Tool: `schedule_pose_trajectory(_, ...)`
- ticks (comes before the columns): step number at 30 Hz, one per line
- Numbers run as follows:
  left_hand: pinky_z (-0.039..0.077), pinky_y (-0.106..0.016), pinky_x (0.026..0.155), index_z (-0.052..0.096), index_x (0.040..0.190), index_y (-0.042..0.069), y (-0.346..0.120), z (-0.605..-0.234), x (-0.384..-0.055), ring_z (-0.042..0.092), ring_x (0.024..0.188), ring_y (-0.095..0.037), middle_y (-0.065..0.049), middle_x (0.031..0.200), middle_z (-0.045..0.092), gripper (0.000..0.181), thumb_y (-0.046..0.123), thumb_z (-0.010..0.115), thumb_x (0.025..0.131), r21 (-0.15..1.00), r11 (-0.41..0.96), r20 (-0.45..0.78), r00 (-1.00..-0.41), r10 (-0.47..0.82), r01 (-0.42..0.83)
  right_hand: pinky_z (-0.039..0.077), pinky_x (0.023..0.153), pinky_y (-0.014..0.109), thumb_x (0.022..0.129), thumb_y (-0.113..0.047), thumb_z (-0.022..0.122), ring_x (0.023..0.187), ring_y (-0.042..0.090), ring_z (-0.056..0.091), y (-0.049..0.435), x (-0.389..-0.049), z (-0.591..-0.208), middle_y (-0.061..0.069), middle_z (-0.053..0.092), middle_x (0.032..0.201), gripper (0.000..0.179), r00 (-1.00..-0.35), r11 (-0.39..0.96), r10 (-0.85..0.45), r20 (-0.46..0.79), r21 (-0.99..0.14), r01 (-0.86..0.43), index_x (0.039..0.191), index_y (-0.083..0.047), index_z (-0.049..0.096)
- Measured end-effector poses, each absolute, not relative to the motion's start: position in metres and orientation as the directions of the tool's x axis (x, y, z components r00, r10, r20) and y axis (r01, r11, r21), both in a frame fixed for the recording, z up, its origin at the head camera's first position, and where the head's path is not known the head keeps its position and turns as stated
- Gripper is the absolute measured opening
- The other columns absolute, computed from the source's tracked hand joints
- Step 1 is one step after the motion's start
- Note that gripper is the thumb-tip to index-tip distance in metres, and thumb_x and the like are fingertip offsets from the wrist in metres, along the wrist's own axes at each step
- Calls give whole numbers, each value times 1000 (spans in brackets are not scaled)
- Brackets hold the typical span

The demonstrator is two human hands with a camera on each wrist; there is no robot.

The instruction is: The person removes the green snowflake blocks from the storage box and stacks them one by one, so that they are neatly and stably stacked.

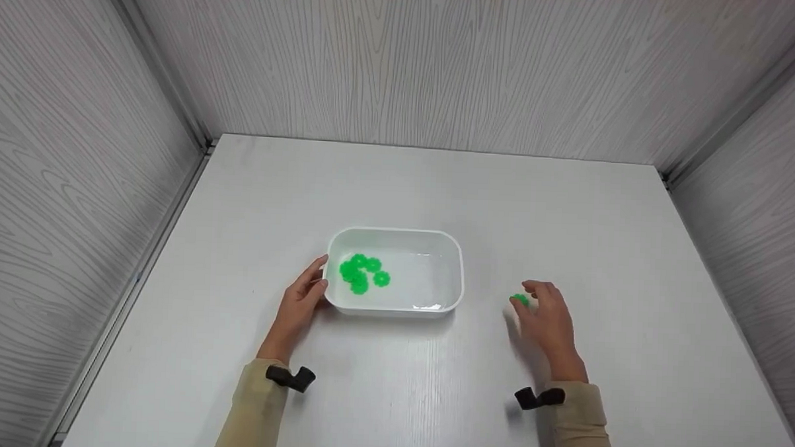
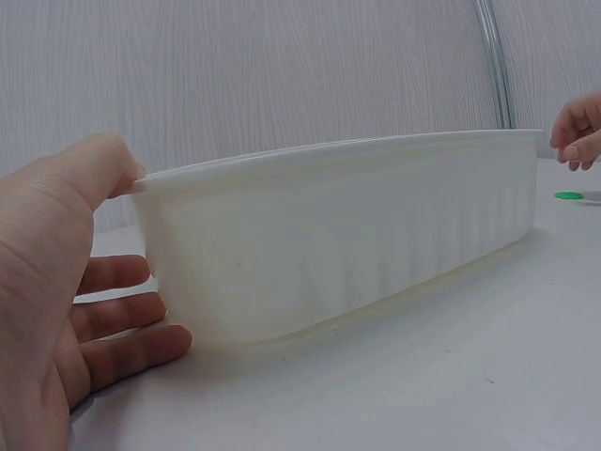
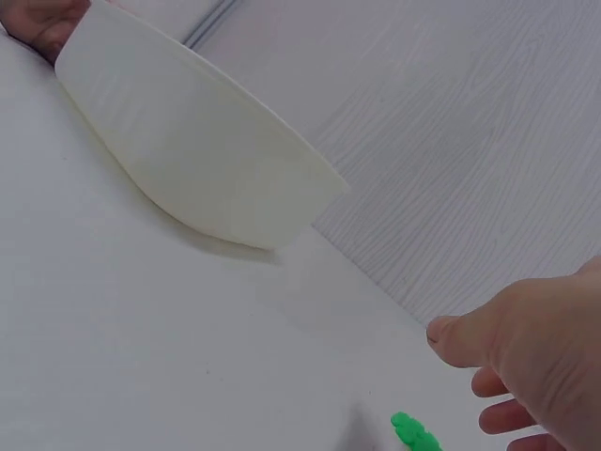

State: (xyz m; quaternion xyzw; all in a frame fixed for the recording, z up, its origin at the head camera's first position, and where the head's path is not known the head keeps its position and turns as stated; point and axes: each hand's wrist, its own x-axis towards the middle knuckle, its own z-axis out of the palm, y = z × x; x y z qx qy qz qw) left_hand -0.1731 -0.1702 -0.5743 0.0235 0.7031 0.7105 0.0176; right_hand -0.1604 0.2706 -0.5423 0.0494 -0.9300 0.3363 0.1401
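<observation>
A white plastic bin (image 1: 394, 311) stands on the table with several small green flower-shaped pieces (image 1: 359, 285) gathered in its left part. At the bin's left end is my left hand (image 1: 302, 299). Its thumb rests at the rim, while the fingers (image 2: 136, 352) lie against the outer end wall below. To the right of the bin, my right hand (image 1: 547, 318) hovers above the table, thumb and fingers apart. A single green flower-shaped piece (image 3: 413, 432) lies on the tabletop just below its fingertips, with nothing held between them.
The white table (image 1: 391, 395) carries the bin near its middle. Pale wood-grain panels (image 1: 403, 65) rise at the back and both sides. Black wrist mounts (image 1: 291, 378) sit on both sleeve cuffs.
</observation>
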Motion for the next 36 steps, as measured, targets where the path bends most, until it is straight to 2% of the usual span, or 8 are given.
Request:
schedule_pose_trajectory(4,47,-42,84,45,138,32,-171,-572,-172,54,108,-31,-15,129,50,45,31,55,94,1000,-9,-7,-998,66,-8,44,79,44,83,-17,71,97,28,53,263,-161,-540,11,58,104,34,-940,764,-21,341,-600,-235,110,1,60)
schedule_pose_trajectory(11,46,-43,86,39,143,20,-169,-554,-167,51,111,-37,-21,131,47,47,19,50,97,1000,18,-25,-996,91,-23,46,81,43,83,-18,71,97,25,54,248,-162,-532,10,59,104,36,-929,762,-45,367,-589,-270,112,-2,60)
schedule_pose_trajectory(19,49,-36,79,41,142,22,-170,-571,-173,53,108,-34,-18,129,49,49,28,54,95,1000,-24,17,-997,77,16,47,79,41,81,-13,73,95,25,57,230,-163,-527,10,61,102,35,-859,751,-122,498,-519,-408,112,-2,60)
schedule_pose_trajectory(29,50,-34,78,45,139,30,-170,-572,-172,54,106,-30,-14,127,52,46,31,55,94,999,18,27,-998,55,28,48,81,38,84,-13,70,95,23,58,193,-167,-517,10,61,102,39,-836,710,-203,510,-511,-484,118,-2,57)
schedule_pose_trajectory(36,48,-33,82,41,142,23,-170,-558,-167,50,112,-35,-19,130,49,46,22,51,97,999,32,-9,-997,80,-7,47,86,35,85,-19,69,103,22,58,168,-171,-512,9,61,110,38,-793,711,-310,524,-426,-559,117,-5,58)
